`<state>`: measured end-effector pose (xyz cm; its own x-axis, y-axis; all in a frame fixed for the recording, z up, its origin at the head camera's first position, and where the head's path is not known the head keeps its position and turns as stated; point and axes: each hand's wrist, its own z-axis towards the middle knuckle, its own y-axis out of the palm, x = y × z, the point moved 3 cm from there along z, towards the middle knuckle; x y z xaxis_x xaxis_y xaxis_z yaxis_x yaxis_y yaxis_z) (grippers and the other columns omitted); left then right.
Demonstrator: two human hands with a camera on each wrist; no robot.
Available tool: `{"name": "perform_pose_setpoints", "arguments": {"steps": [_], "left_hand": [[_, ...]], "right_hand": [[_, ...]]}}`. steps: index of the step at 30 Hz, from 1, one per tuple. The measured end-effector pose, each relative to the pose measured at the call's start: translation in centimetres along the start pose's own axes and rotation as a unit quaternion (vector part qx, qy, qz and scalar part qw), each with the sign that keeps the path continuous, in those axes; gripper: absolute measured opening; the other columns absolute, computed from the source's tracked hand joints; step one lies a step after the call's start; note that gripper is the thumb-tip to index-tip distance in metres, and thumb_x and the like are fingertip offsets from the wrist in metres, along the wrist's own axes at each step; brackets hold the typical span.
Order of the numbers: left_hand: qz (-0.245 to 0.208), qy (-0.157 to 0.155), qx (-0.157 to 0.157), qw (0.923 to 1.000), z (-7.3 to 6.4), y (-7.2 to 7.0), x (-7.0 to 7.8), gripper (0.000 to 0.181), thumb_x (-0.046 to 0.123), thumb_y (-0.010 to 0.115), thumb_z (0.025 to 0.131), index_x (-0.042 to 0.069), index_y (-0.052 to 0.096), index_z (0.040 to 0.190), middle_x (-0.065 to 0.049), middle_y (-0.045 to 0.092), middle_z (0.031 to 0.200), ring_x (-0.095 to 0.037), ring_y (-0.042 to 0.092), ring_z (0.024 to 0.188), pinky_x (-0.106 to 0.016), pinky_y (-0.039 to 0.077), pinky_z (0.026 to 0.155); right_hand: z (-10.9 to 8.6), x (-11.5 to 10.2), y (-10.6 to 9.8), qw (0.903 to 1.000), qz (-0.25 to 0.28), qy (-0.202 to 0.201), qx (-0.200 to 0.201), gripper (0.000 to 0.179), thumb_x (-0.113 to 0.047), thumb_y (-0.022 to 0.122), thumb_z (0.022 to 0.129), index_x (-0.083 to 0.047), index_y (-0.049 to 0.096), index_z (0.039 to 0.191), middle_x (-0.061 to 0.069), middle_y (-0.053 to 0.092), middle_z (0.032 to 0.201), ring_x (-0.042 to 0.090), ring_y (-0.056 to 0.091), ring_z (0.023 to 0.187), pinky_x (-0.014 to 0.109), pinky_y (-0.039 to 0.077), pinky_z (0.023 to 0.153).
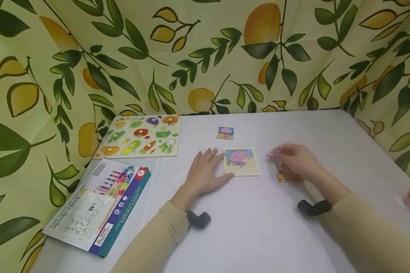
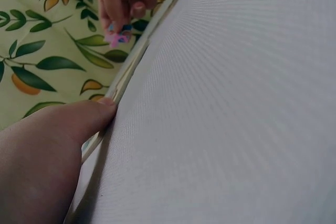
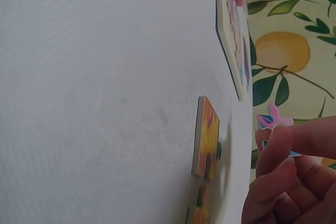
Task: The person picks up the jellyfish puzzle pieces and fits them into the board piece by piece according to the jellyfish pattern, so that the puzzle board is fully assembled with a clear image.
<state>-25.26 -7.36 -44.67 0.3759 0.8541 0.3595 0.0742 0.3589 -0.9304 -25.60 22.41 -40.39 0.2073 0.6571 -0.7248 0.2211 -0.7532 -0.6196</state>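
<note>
On the desk [image 1: 246, 227], the spread left hand [image 1: 205, 171] touches the edge of a part-filled tray [image 1: 244, 171]; past a gap, the right hand [image 1: 296, 161] pinches a pink piece [image 1: 272, 154].

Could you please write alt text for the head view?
A person's right hand pinches a small pink-and-blue puzzle piece beside a square, partly filled puzzle board touched by the left hand. A pale vegetable peg board and purple-and-teal-edged box lie farther left.

Free gap btwn puzzle board [image 1: 245, 172] & R hand [image 1: 298, 160], loose pcs [image 1: 281, 178] obstructing beneath
</note>
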Motion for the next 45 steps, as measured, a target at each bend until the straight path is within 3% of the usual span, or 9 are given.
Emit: {"name": "perform_pose_setpoints", "arguments": {"steps": [5, 13, 21, 27, 31, 40, 45], "left_hand": [[0.0, 0.001, -0.002, 1.0, -0.1, 0.1, 0.1, 0.08, 0.072, 0.055, 0.091, 0.024, 0.049, 0.155, -0.004, 0.037, 0.163, -0.023, 0.022, 0.154, -0.044, 0.003, 0.126], [-0.002, -0.004, -0.003, 1.0, -0.1, -0.1, 0.2, 0.079, 0.071, 0.056, 0.091, 0.024, 0.048, 0.155, -0.003, 0.037, 0.164, -0.022, 0.022, 0.154, -0.042, 0.002, 0.126], [0.002, -0.002, -0.001, 1.0, -0.1, -0.1, 0.1, 0.079, 0.07, 0.056, 0.091, 0.024, 0.049, 0.154, -0.004, 0.037, 0.163, -0.022, 0.022, 0.154, -0.043, 0.002, 0.126], [0.001, -0.002, -0.002, 1.0, -0.1, 0.0, 0.0, 0.079, 0.07, 0.056, 0.091, 0.024, 0.049, 0.155, -0.004, 0.037, 0.163, -0.022, 0.022, 0.154, -0.043, 0.002, 0.126], [-0.002, -0.002, -0.004, 1.0, -0.1, 0.0, 0.0, 0.079, 0.07, 0.056, 0.091, 0.024, 0.049, 0.155, -0.003, 0.037, 0.164, -0.022, 0.022, 0.154, -0.042, 0.002, 0.126], [0.0, 0.0, -0.004, 1.0, 0.0, -0.1, 0.1, 0.079, 0.071, 0.055, 0.091, 0.024, 0.049, 0.155, -0.003, 0.036, 0.164, -0.023, 0.022, 0.154, -0.043, 0.002, 0.126], [0.003, 0.0, -0.001, 1.0, 0.0, -0.1, 0.1, 0.079, 0.071, 0.055, 0.091, 0.024, 0.049, 0.154, -0.004, 0.037, 0.163, -0.023, 0.022, 0.154, -0.044, 0.003, 0.126]], "right_hand": [[0.1, 0.2, 0.3, 1.0, -0.005, -0.001, 0.003, 0.041, -0.036, 0.064, 0.101, -0.012, 0.061, 0.134, 0.017, 0.061, 0.101, 0.024, 0.048, 0.053, 0.033, 0.044, 0.043], [-0.1, 0.0, 0.7, 0.9998, -0.015, -0.007, -0.007, 0.038, -0.039, 0.066, 0.1, -0.017, 0.065, 0.13, 0.015, 0.061, 0.079, 0.025, 0.046, 0.049, 0.032, 0.042, 0.042], [-0.1, -0.7, 0.7, 0.9995, -0.022, -0.021, -0.006, 0.035, -0.039, 0.066, 0.1, -0.017, 0.068, 0.127, 0.018, 0.062, 0.108, 0.027, 0.048, 0.053, 0.033, 0.042, 0.042], [0.1, -1.0, 1.2, 0.9994, -0.015, -0.03, -0.009, 0.035, -0.038, 0.065, 0.1, -0.015, 0.067, 0.126, 0.018, 0.057, 0.125, 0.026, 0.052, 0.065, 0.032, 0.043, 0.045], [0.1, -1.2, 1.5, 0.9996, -0.001, -0.023, -0.017, 0.033, -0.035, 0.064, 0.1, -0.015, 0.067, 0.127, 0.019, 0.055, 0.128, 0.026, 0.049, 0.059, 0.031, 0.042, 0.044], [0.4, -1.9, 1.9, 0.9984, -0.022, -0.052, -0.007, 0.03, -0.031, 0.064, 0.1, -0.014, 0.069, 0.125, 0.018, 0.058, 0.126, 0.029, 0.055, 0.079, 0.031, 0.046, 0.055], [0.7, -2.3, 2.2, 0.9981, -0.027, -0.054, -0.008, 0.029, -0.032, 0.065, 0.1, -0.016, 0.07, 0.123, 0.016, 0.059, 0.124, 0.029, 0.054, 0.075, 0.032, 0.043, 0.05]]}}
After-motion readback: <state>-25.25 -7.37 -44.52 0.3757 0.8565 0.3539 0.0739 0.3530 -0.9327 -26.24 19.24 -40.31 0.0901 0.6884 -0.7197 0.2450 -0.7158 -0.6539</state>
